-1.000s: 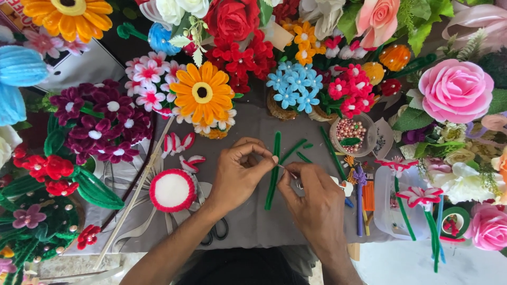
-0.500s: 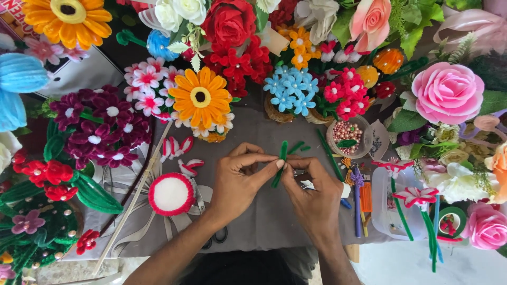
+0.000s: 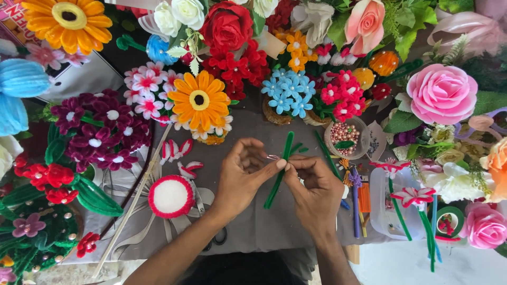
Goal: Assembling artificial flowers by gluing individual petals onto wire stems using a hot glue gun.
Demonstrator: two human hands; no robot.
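Observation:
My left hand (image 3: pixel 244 174) and my right hand (image 3: pixel 316 189) meet over the grey cloth (image 3: pixel 253 227) in the middle of the head view. Both pinch a green pipe cleaner (image 3: pixel 280 169) that stands tilted between the fingertips, its top end pointing away from me. A thin pale wire loop shows by my left fingers. A round white pad with a red fuzzy rim (image 3: pixel 170 196) lies just left of my left hand. Red-and-white striped petals (image 3: pixel 179 153) lie above it.
Handmade flowers ring the cloth: an orange daisy (image 3: pixel 199 100), blue blossoms (image 3: pixel 289 92), purple blooms (image 3: pixel 100 129), a pink rose (image 3: pixel 441 94). A clear cup of beads (image 3: pixel 346 137) and a plastic box (image 3: pixel 388 203) stand right. Scissors (image 3: pixel 216 240) and a long stick (image 3: pixel 134 200) lie left.
The green pipe cleaner has turned more upright between my fingertips. Both hands have stayed over the cloth, shifting only slightly.

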